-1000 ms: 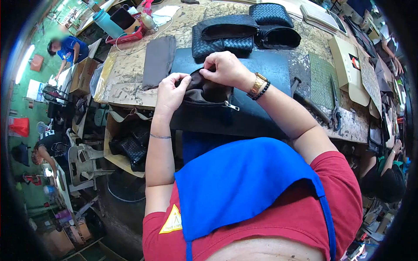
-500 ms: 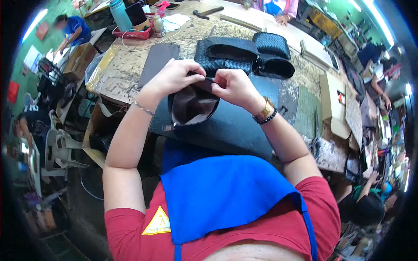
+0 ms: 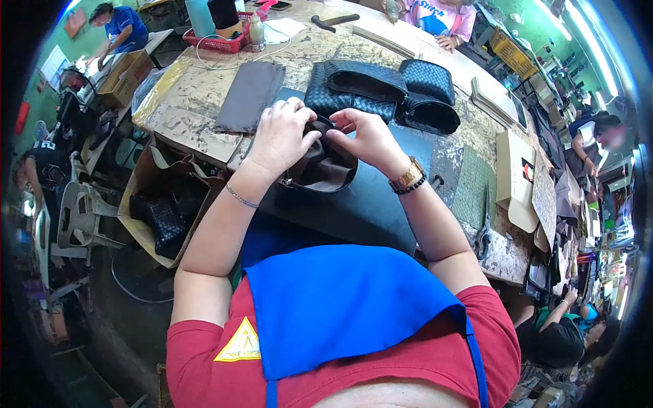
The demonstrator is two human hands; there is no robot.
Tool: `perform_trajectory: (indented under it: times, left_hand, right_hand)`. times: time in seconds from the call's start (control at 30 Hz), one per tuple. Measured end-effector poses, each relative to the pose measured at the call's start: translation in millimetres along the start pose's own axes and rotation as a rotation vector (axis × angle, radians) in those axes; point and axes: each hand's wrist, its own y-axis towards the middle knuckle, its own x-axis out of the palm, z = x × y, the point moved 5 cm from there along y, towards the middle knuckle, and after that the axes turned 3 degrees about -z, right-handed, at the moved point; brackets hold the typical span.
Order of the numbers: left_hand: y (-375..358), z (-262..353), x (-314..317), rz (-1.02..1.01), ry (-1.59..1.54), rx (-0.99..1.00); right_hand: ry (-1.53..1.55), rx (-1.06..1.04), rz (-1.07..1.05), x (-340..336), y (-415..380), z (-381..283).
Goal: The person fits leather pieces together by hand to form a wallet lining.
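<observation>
A dark pouch with a brown lining (image 3: 330, 166) is held with its mouth facing me, over a black mat (image 3: 381, 204) at the table's near edge. My left hand (image 3: 282, 136) grips the left side of its rim, fingers curled over the edge. On the far rim, the thumb and fingers of my right hand (image 3: 367, 141) pinch the pouch. A small metal zipper end (image 3: 286, 181) shows at its left side. Just beyond my hands lie several black woven pouches (image 3: 367, 80). A flat dark brown piece (image 3: 250, 96) rests left of them.
A red basket (image 3: 235, 45) with bottles and a hammer (image 3: 333, 22) lie at the back. Scissors (image 3: 484, 234) and an open cardboard box (image 3: 515, 180) are on the right. A box of black woven goods (image 3: 163, 217) stands below left. Across the table is a person in pink (image 3: 435, 20).
My left hand has shifted from the far rim down onto the pouch's left side. The pouch has moved right and turned, its mouth now more folded. My right hand stays at the rim.
</observation>
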Motion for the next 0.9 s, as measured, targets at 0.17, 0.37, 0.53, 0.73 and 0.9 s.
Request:
perform_trajectory:
  times: [0.17, 0.37, 0.53, 0.73, 0.9]
  left_hand:
    - [6, -2, 12, -0.033, 0.01, 0.073]
    - [12, 5, 11, -0.111, -0.023, 0.129]
    - [11, -3, 17, -0.013, -0.155, -0.011]
    - [6, -3, 10, -0.041, -0.179, 0.03]
    - [11, 0, 7, 0.079, -0.284, 0.134]
  right_hand:
    - [-0.042, -0.002, 0.01, 0, 0, 0]
    - [-0.058, -0.075, 0.064, 1, -2, 5]
    - [-0.05, -0.098, 0.116, -3, -4, 6]
    - [-0.077, -0.122, 0.128, -4, -4, 8]
    - [-0.052, -0.119, 0.145, -5, -5, 12]
